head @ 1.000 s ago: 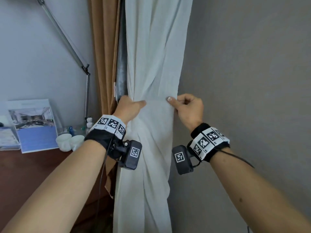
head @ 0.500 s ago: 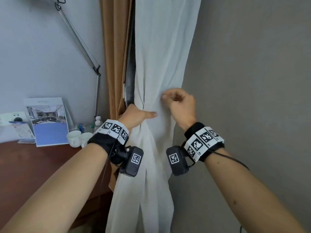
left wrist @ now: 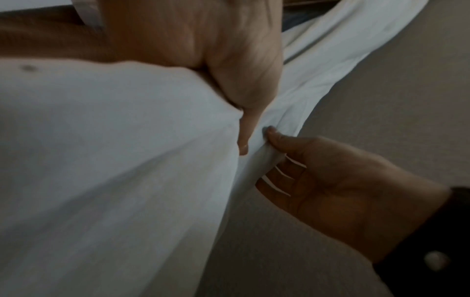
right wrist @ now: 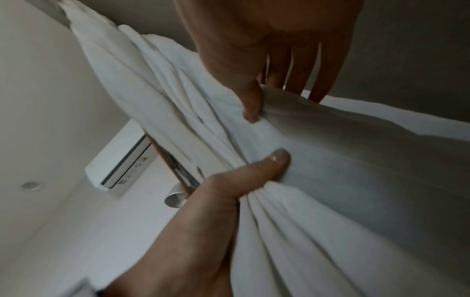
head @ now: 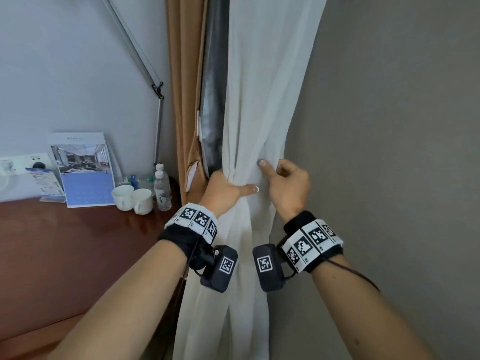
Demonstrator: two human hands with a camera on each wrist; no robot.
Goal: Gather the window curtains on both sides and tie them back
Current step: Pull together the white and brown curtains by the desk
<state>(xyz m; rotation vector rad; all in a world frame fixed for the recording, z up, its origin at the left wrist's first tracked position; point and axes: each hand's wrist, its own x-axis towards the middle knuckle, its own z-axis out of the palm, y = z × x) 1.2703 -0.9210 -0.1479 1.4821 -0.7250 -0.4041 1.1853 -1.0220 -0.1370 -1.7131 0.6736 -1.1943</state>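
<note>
A white sheer curtain (head: 262,105) hangs in the corner, bunched at waist height. My left hand (head: 228,189) grips the bunch from its left side, the thumb (head: 250,189) lying across the front. My right hand (head: 283,178) pinches the curtain's right edge just above, thumb (head: 262,163) in front and fingers behind. The left wrist view shows the right hand (left wrist: 330,180) holding the folded edge. In the right wrist view the left hand (right wrist: 203,211) squeezes the gathered folds (right wrist: 318,201). A tan curtain (head: 181,100) and a dark lining strip (head: 213,105) hang behind on the left.
A grey wall (head: 389,152) stands close on the right. On the left a brown desk (head: 65,242) carries two white cups (head: 132,197), small water bottles (head: 162,188) and a brochure stand (head: 83,170). A metal lamp arm (head: 158,120) rises beside the tan curtain.
My left thumb has reached further across the curtain front, squeezing the bunch narrower. The right hand has shifted to sit just above the left thumb, the two hands closer together.
</note>
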